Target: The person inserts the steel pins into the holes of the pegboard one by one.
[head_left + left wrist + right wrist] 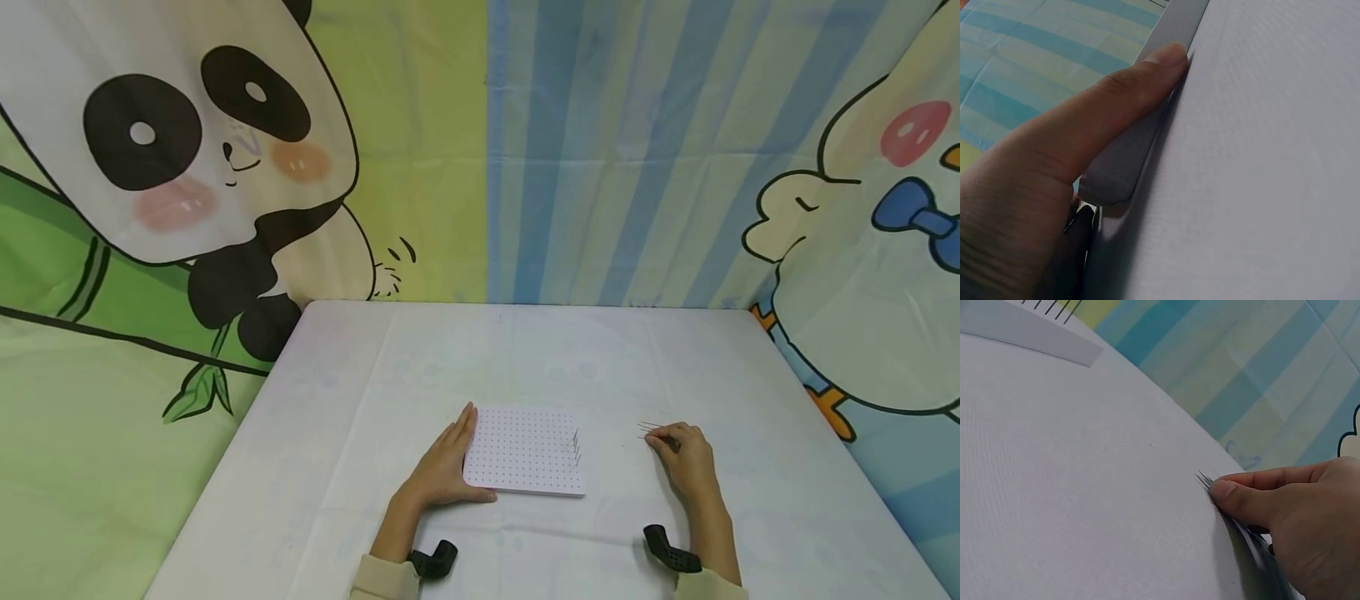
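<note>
A white board (pixel 521 450) dotted with rows of small holes lies on the table. Several thin metal pins (pixel 576 448) stand in it near its right edge; their tops also show in the right wrist view (pixel 1066 311). My left hand (pixel 444 467) frames the board's near left corner, fingers straight along the left side and thumb stretched along the front edge. The left wrist view shows that thumb (pixel 1129 90) pressed to the board's side (pixel 1125 159). To the right of the board, my right hand (pixel 686 458) pinches several thin metal pins (pixel 1205 480) between thumb and forefinger, tips pointing left.
A white cloth covers the table (pixel 450 350). A tiny speck (pixel 1150 445) lies on it between the board and the right hand. Printed curtains with a panda (pixel 247 167) and stripes stand behind and beside the table. Black camera mounts (pixel 435 560) sit on both wrists.
</note>
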{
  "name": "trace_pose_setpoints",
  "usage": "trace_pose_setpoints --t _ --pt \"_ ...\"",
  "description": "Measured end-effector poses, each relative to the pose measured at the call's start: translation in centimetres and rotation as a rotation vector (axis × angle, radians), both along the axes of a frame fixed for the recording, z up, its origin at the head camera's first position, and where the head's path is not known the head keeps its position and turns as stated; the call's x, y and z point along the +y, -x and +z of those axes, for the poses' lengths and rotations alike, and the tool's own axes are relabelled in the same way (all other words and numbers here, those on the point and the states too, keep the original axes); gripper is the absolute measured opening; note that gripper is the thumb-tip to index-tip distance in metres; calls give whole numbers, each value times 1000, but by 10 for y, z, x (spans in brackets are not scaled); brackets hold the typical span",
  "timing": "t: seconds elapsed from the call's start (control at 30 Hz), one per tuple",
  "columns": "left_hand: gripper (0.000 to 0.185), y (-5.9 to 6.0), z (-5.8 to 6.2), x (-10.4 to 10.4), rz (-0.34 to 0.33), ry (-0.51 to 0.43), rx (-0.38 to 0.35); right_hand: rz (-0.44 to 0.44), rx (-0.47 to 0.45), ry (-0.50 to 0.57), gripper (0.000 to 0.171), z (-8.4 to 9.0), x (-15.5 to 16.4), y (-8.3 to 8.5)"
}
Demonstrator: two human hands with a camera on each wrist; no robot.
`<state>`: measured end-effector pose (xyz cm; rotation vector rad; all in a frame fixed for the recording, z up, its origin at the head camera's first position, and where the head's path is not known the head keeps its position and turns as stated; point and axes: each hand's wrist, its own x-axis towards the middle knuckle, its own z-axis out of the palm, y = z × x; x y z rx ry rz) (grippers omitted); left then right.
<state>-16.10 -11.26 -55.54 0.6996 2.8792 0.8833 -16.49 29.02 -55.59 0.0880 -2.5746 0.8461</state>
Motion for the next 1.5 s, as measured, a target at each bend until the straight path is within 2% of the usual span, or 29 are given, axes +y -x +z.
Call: trace_pose_setpoints --t 0.1,0.27,0.47,0.77,0.93,1.2,1.4,1.5 --pt "135 0 -1 0 2 -2 3 16 -21 34 7 2 -7 1" --pt "134 -1 -1 0 0 -2 11 52 -33 142 13 10 -25 3" --pt "135 0 -2 0 1 3 14 133 16 286 11 13 -51 9" --pt "135 0 -1 -1 4 5 15 198 96 442 9 16 -86 14" --pt "134 0 -1 0 0 5 15 250 136 411 7 19 -97 13" --pt "133 -1 2 0 1 3 17 288 153 320 8 11 -98 17" --pt "133 -1 2 1 -2 12 14 334 195 318 8 10 -100 17" --pt "133 -1 2 0 -3 7 16 344 186 309 7 11 -100 16"
